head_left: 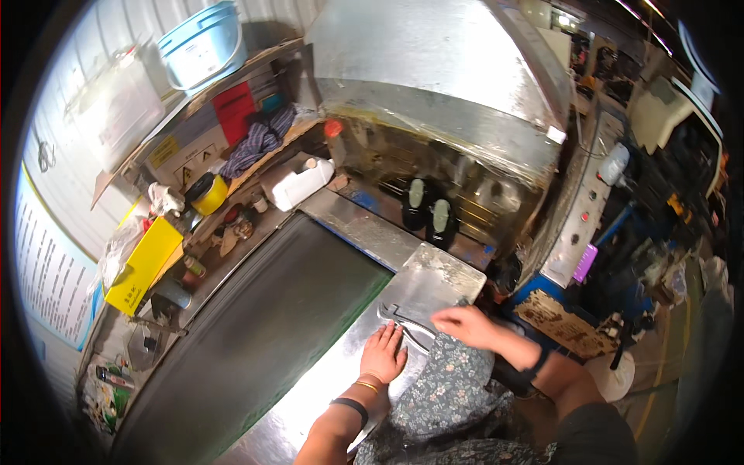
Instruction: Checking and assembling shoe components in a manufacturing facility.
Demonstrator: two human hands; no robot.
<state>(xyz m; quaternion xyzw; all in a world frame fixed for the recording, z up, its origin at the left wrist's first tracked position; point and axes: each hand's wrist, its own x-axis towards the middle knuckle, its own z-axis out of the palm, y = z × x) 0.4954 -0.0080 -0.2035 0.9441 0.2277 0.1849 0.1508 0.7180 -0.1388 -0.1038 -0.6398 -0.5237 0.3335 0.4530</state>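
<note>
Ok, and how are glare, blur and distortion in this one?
All in the head view: glare whitens the metal hood and metal worktop; the right hand looks slightly soft; edges bend toward a black rim; the far-right clutter sits dim.

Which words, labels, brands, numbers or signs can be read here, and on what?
I won't quote printed text; where it stands:
Yellow box: a short dark line of print.
Wall poster, white with blue edging: many lines, too small and blurred to read.
Pale carton on the shelf: black triangular warning signs.
Light-blue bucket: pale label, print too blurred to read.
</note>
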